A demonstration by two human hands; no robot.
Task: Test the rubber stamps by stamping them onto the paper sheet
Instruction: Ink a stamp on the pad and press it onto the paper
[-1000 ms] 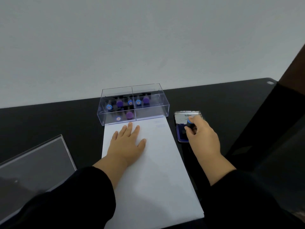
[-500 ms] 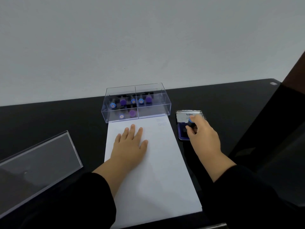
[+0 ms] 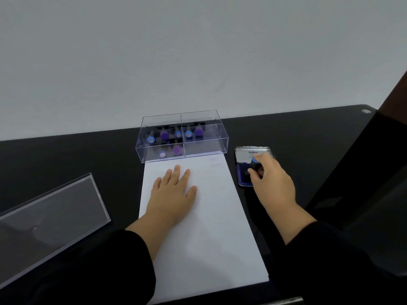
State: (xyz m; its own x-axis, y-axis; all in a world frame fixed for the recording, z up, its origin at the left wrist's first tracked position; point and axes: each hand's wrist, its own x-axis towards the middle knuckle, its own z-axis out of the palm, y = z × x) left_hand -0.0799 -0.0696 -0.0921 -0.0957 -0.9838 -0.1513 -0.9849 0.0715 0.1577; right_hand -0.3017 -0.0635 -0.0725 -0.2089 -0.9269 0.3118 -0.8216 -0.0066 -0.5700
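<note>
Still flat left hand (image 3: 174, 192) on paper sheet (image 3: 204, 227); right hand (image 3: 272, 183), gripping stamp (image 3: 255, 164), slightly lower on ink pad (image 3: 243, 176).

blue-capped stamp (image 3: 255, 164) tilted on ink pad (image 3: 245, 177) | paper sheet (image 3: 211, 216) flat, faint prints, maybe two

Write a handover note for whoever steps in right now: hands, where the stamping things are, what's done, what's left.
Left hand: flat on the paper sheet, holding it down.
Right hand: pinches a blue-topped stamp, set on the open ink pad to the right of the sheet.
Clear box at the sheet's far edge holds seven more stamps, blue and purple tops. Its lid lies to the left on the table.
Done: faint prints at the sheet's top right corner.
Left: print the held stamp, then go through those in the box.
</note>
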